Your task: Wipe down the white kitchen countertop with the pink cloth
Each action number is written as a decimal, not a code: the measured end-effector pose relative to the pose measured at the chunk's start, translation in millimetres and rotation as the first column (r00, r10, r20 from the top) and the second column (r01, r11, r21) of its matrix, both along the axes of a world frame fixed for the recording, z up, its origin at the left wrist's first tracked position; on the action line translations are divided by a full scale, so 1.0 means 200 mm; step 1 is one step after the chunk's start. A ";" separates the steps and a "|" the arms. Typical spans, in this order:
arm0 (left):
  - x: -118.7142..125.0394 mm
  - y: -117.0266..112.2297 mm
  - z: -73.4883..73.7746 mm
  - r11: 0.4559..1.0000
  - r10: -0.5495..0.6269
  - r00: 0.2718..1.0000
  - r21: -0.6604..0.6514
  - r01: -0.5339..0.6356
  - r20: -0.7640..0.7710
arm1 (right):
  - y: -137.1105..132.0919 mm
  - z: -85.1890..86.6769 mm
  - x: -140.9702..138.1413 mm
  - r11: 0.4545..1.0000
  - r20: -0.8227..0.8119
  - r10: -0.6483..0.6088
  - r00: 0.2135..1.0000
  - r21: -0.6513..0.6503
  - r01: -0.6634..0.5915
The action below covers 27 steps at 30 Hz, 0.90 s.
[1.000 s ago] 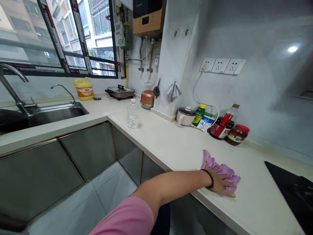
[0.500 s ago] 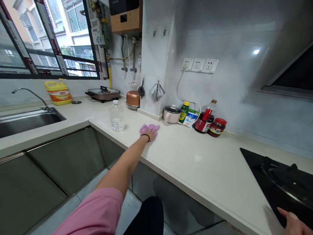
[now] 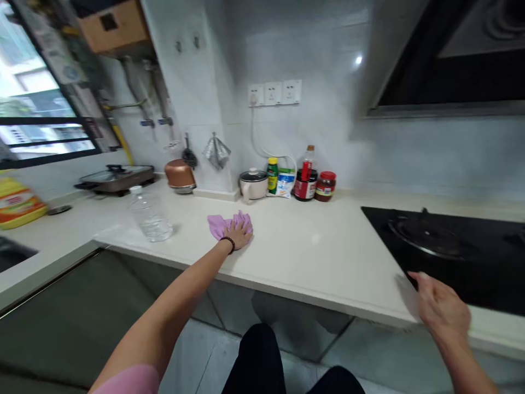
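My left hand (image 3: 239, 233) lies flat, fingers spread, on a purple cloth (image 3: 222, 224) pressed to the white countertop (image 3: 311, 246). A dark bead bracelet is on that wrist. A clear plastic bottle (image 3: 149, 215) stands to the left of the cloth. My right hand (image 3: 441, 308) rests at the counter's front edge, fingers extended, beside the near corner of the black gas hob (image 3: 451, 246). It holds nothing.
Against the back wall stand a small white pot (image 3: 253, 184), a green bottle (image 3: 272, 175), a packet, a dark bottle (image 3: 305, 178) and a red-lidded jar (image 3: 326, 186). A copper pot (image 3: 179, 175), an electric skillet (image 3: 115, 178) and a yellow detergent jug (image 3: 18, 203) sit further left.
My left hand has slid the cloth from the right part of the counter to the left, near the bottle. The view has turned right, and my right hand has come up to the counter edge.
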<state>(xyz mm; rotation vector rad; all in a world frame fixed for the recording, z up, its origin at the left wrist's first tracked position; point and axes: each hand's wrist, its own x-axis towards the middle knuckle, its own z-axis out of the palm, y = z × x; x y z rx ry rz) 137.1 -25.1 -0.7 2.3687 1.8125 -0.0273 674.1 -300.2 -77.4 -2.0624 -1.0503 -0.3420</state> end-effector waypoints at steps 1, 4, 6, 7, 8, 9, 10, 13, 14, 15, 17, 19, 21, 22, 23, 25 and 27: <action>0.15 -0.04 0.00 0.997 -0.081 0.997 -0.022 0.080 -0.005 | 0.01 0.01 -0.02 1.000 -0.043 0.012 0.999 -0.005 -0.013; 0.61 -0.20 0.01 0.945 -0.314 0.949 -0.087 0.316 0.030 | 0.03 0.03 -0.05 0.999 -0.089 0.026 0.996 0.035 -0.023; 0.90 -0.35 0.01 0.881 -0.450 0.889 -0.117 0.458 0.088 | 0.03 0.04 -0.07 0.998 -0.083 0.030 0.996 0.053 -0.025; 1.03 -0.43 0.01 0.843 -0.509 0.852 -0.130 0.522 0.121 | 0.03 0.04 -0.07 0.998 -0.081 0.031 0.996 0.058 -0.026; 1.14 -0.50 0.01 0.802 -0.561 0.813 -0.141 0.580 0.154 | 0.02 0.04 -0.08 0.998 -0.079 0.030 0.996 0.063 -0.025; 1.24 -0.57 0.01 0.762 -0.604 0.775 -0.151 0.630 0.186 | 0.02 0.05 -0.09 0.997 -0.078 0.027 0.997 0.068 -0.022; 1.32 -0.63 0.01 0.723 -0.638 0.739 -0.162 0.672 0.218 | 0.02 0.05 -0.09 0.997 -0.076 0.027 0.997 0.072 -0.021; 1.45 -0.74 0.02 0.627 -0.683 0.643 -0.175 0.759 0.347 | 0.02 0.07 -0.11 0.996 -0.066 0.037 0.997 0.081 -0.032; 1.46 -0.75 0.03 0.608 -0.681 0.607 -0.147 0.780 0.410 | 0.02 0.08 -0.11 0.996 -0.062 0.047 0.997 0.085 -0.041; 1.44 -0.76 0.05 0.606 -0.670 0.568 -0.091 0.791 0.478 | 0.02 0.09 -0.11 0.995 -0.060 0.055 0.997 0.091 -0.050; 1.36 -0.73 0.06 0.655 -0.635 0.497 0.071 0.752 0.592 | 0.02 0.09 -0.12 0.992 -0.057 0.061 0.997 0.110 -0.055; 1.22 -0.68 0.08 0.745 -0.598 0.486 0.219 0.630 0.637 | 0.02 0.09 -0.12 0.990 -0.046 0.063 0.997 0.132 -0.056; 1.01 -0.62 0.08 0.825 -0.545 0.568 0.277 0.492 0.616 | 0.03 0.09 -0.13 0.985 -0.025 0.060 0.998 0.161 -0.056; 0.89 -0.59 0.08 0.859 -0.507 0.633 0.283 0.426 0.586 | 0.03 0.08 -0.13 0.983 -0.009 0.060 0.998 0.174 -0.057; 0.77 -0.55 0.07 0.889 -0.458 0.705 0.281 0.362 0.542 | 0.04 0.08 -0.13 0.981 0.011 0.057 0.998 0.184 -0.058; 0.51 -0.49 0.06 0.927 -0.341 0.841 0.298 0.227 0.421 | 0.04 0.08 -0.14 0.980 0.059 0.048 0.997 0.191 -0.058; 0.26 -0.42 0.04 0.940 -0.209 0.934 0.323 0.110 0.290 | 0.04 0.09 -0.14 0.982 0.106 0.044 0.993 0.180 -0.062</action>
